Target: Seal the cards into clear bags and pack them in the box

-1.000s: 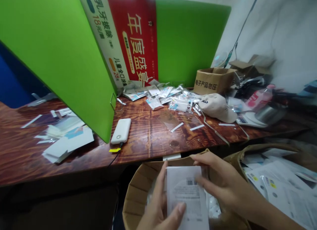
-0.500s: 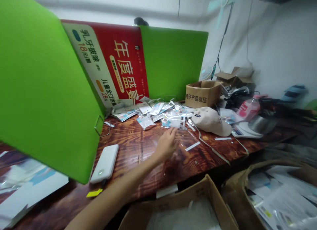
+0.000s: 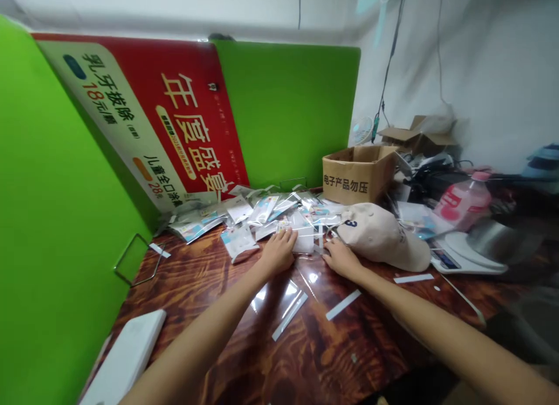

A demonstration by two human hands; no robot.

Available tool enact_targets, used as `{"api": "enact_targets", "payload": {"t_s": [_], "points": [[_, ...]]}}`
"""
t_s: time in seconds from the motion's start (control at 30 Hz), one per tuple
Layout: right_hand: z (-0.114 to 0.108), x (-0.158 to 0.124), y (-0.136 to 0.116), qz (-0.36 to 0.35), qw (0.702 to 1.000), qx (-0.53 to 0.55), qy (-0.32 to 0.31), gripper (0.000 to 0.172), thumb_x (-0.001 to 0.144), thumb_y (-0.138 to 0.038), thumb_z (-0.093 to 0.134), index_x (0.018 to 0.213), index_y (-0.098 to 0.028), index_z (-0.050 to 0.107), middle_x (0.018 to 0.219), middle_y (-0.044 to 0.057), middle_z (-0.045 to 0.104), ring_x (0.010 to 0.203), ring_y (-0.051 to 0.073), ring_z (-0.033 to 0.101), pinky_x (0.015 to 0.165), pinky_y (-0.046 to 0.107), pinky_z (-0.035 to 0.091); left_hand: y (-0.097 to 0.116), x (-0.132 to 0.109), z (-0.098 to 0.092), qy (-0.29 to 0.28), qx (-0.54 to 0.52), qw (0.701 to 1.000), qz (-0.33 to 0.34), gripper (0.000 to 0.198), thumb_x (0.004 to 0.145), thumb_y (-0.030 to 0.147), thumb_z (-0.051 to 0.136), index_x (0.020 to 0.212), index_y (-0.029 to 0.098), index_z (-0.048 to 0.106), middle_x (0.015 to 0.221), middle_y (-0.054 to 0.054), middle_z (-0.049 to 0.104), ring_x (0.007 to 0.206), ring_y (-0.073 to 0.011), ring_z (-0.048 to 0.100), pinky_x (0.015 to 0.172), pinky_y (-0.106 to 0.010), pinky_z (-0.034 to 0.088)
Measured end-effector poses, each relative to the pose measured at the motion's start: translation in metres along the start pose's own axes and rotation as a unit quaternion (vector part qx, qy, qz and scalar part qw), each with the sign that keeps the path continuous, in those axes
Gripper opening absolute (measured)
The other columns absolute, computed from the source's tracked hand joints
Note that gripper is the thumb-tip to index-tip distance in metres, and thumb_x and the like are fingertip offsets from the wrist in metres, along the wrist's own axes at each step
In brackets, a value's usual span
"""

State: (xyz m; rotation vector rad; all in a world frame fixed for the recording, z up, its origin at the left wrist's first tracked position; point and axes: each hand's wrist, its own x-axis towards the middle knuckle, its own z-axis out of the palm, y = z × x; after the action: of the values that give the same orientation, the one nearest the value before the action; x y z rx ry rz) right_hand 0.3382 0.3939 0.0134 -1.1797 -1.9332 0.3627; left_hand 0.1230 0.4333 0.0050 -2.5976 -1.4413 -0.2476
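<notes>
Packets of shiny clear plastic with white and blue cards inside lie in a messy heap at the back of the dark red-brown wooden table. The left hand is at the front of the heap, with its fingers bent over a white packet. The right hand is low, just beside the cream cloth cap with a dark number, with its fingers curled near the packet's other side. I cannot tell if either hand grips anything

As for how far things are, many packets in the heap look filled, so that much seems done. Flat clear plastic lies in front of the hands and looks unfilled, so some may be left. One thin white strip lies loose nearby
</notes>
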Motion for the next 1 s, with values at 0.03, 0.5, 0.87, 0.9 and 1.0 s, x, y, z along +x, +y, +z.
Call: {"api": "enact_targets", "payload": {"t_s": [0.03,0.5,0.87,0.9,1.0], "points": [[0.008,0.007,0.004,0.012,1.000,0.006,-0.003,0.019,0.091,-0.028,0.064,0.077,-0.015,0.060,0.078,0.000,0.062,0.070,0.012,0.060,0.069,0.029,0.053,-0.002,0.000,0.002,0.002,0.000,1.000,0.001,0.046,0.093,0.030,0.063,0.135,0.018,0.051,0.146,-0.013,0.047,0.131,-0.0322,0.048,0.107,-0.057,0.040],[-0.045,0.005,-0.065,0.149,0.956,0.241,-0.072,0.046,0.081,-0.049,0.065,0.113,-0.016,0.063,0.106,0.011,0.072,0.091,0.021,0.070,0.083,0.035,0.057,0.017,-0.046,-0.034,0.239,-0.008,0.970,-0.035,0.046,0.085,0.017,0.058,0.130,0.009,0.053,0.133,-0.018,0.059,0.125,-0.0309,0.053,0.109,-0.049,0.039],[-0.086,-0.091,-0.194,-0.076,0.986,0.092,0.113,0.014,0.083,-0.036,0.073,0.094,-0.027,0.074,0.103,0.004,0.067,0.095,0.020,0.066,0.077,0.028,0.058,0.085,-0.178,-0.146,0.453,0.063,0.886,0.071,0.044,0.092,0.005,0.042,0.135,0.008,0.053,0.134,-0.019,0.060,0.140,-0.0316,0.041,0.117,-0.048,0.028],[-0.083,-0.097,-0.202,-0.095,0.985,0.087,0.114,0.013,0.086,-0.034,0.071,0.097,-0.029,0.074,0.113,0.004,0.064,0.103,0.020,0.064,0.083,0.029,0.057,0.093,-0.187,-0.153,0.454,0.062,0.885,0.082,0.043,0.094,0.007,0.041,0.135,0.007,0.053,0.135,-0.020,0.059,0.141,-0.0317,0.039,0.117,-0.047,0.027],[-0.079,-0.114,-0.218,-0.112,0.990,0.066,0.057,0.020,0.096,-0.029,0.057,0.111,-0.031,0.070,0.137,0.004,0.054,0.125,0.022,0.053,0.098,0.033,0.051,0.110,-0.209,-0.165,0.448,0.056,0.886,0.103,0.042,0.096,0.008,0.039,0.135,0.006,0.054,0.136,-0.018,0.061,0.141,-0.0302,0.039,0.117,-0.045,0.027]]}}
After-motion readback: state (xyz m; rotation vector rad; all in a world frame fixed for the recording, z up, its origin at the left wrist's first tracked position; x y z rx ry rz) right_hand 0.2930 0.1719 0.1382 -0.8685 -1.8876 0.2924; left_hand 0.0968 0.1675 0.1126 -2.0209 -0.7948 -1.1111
